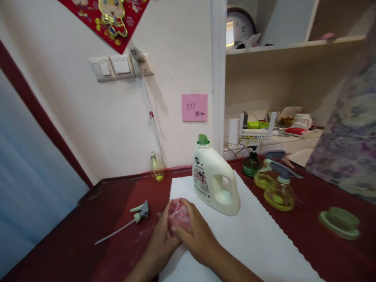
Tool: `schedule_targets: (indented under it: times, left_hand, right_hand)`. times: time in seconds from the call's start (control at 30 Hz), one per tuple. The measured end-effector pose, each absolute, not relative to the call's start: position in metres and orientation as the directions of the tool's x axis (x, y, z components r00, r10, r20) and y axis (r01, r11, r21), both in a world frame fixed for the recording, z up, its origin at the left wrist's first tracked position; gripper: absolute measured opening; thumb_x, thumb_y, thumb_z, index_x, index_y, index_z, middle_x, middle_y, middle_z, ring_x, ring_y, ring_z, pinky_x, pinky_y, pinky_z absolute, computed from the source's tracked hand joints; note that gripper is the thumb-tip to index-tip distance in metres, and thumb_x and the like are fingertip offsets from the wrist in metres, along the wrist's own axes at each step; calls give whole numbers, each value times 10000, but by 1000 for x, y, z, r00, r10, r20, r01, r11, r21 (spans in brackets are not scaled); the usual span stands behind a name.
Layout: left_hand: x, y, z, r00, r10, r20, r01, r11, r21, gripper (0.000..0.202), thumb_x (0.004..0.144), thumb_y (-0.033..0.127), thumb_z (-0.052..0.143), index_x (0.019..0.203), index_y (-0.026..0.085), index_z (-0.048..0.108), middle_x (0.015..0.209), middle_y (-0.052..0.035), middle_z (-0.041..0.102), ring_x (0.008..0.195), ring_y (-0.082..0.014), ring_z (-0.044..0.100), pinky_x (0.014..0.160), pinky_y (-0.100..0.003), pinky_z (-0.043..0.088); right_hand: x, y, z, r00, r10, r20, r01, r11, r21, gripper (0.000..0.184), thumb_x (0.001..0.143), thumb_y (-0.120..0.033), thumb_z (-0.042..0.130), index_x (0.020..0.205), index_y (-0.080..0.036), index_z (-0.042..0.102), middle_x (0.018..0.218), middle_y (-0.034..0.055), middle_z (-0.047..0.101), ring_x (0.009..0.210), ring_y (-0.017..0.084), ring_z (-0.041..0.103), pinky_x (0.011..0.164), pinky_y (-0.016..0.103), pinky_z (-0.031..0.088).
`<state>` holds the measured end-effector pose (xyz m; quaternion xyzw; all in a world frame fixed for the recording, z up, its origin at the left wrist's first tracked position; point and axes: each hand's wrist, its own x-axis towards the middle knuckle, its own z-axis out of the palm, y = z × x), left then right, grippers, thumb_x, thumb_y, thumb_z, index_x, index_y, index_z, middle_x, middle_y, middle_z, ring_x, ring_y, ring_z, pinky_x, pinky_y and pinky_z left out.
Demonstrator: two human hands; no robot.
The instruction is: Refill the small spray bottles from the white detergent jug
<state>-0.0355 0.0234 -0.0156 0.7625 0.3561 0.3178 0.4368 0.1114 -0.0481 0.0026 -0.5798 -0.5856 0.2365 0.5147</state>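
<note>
Both my hands wrap around a small pink bottle (178, 213) at the near left edge of a white mat (258, 235). My left hand (160, 239) cups it from the left and my right hand (197, 233) closes over it from the right. The bottle's open neck points away from me with no sprayer on it. A detached grey-green spray head (140, 211) with a long dip tube lies on the red table to the left. A white detergent jug (214, 180) with a green spout stands just behind my hands.
Yellow spray bottles (279, 190) and a dark green bottle (250, 164) stand at the right of the jug. A small yellow bottle (157, 169) sits by the wall. A green lid (340, 222) lies far right. A person's patterned sleeve (349, 133) fills the right edge.
</note>
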Motion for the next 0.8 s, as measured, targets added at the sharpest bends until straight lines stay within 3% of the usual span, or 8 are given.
schedule_targets:
  times: [0.07, 0.17, 0.3, 0.43, 0.53, 0.63, 0.7, 0.8]
  left_hand:
    - [-42, 23, -8, 574, 804, 156, 305, -387, 870, 1047, 769, 455, 808, 1603, 177, 239, 1646, -211, 357, 1511, -377, 344, 1239, -537, 286]
    - [-59, 26, 4, 598, 791, 124, 387, -421, 821, 1057, 712, 440, 869, 1590, 226, 322, 1643, -172, 384, 1519, -383, 329, 1247, -533, 262]
    - [-88, 43, 21, 531, 826, 191, 484, -480, 732, 750, 802, 448, 774, 1476, 236, 523, 1567, -140, 512, 1466, -351, 432, 1215, -510, 328]
    - [-113, 68, 35, 460, 835, 302, 714, -550, 434, 502, 861, 428, 620, 1300, 193, 677, 1376, -161, 677, 1311, -354, 582, 1142, -482, 407]
    - [-125, 83, 36, 475, 842, 255, 827, -526, 196, 389, 897, 382, 527, 1190, 224, 729, 1258, -153, 743, 1173, -362, 654, 1016, -461, 473]
    - [-130, 93, 28, 469, 861, 198, 871, -488, 58, 391, 930, 359, 442, 1123, 214, 749, 1144, -175, 779, 1079, -390, 693, 913, -475, 498]
    - [-131, 97, 22, 467, 864, 189, 875, -483, 46, 395, 923, 380, 448, 1112, 210, 751, 1096, -175, 791, 1062, -394, 706, 914, -466, 499]
    - [-131, 101, 16, 424, 881, 209, 868, -461, 186, 358, 880, 417, 528, 1065, 224, 766, 1044, -148, 807, 1028, -381, 737, 912, -423, 517]
  right_hand:
    - [111, -49, -2, 195, 926, 323, 429, 215, -877, 740, 804, -270, 609, 1503, -121, 418, 1491, 178, 528, 1374, 325, 495, 1182, 534, 369]
    - [111, -50, -7, 193, 929, 317, 422, 213, -881, 728, 833, -297, 603, 1515, -147, 400, 1514, 173, 505, 1389, 333, 479, 1182, 561, 358]
    - [109, -49, -13, 210, 920, 332, 441, 214, -872, 711, 851, -315, 620, 1513, -175, 403, 1524, 159, 505, 1396, 343, 477, 1175, 579, 367]
    - [106, -48, -15, 233, 898, 374, 469, 233, -852, 688, 849, -307, 645, 1491, -181, 431, 1481, 156, 550, 1349, 355, 526, 1140, 586, 416]
    - [106, -48, -13, 224, 892, 393, 487, 247, -838, 710, 830, -260, 668, 1491, -160, 430, 1467, 168, 558, 1336, 353, 536, 1127, 581, 433]
    - [108, -48, -8, 224, 897, 382, 497, 232, -836, 752, 795, -215, 714, 1491, -137, 439, 1463, 179, 557, 1333, 351, 534, 1128, 565, 435]
    - [109, -48, -4, 236, 902, 362, 497, 208, -842, 772, 776, -208, 747, 1485, -125, 454, 1448, 184, 567, 1314, 357, 546, 1114, 561, 450]
    - [111, -49, 2, 235, 910, 342, 499, 189, -846, 783, 770, -221, 772, 1482, -115, 462, 1423, 188, 583, 1281, 366, 562, 1092, 567, 465]
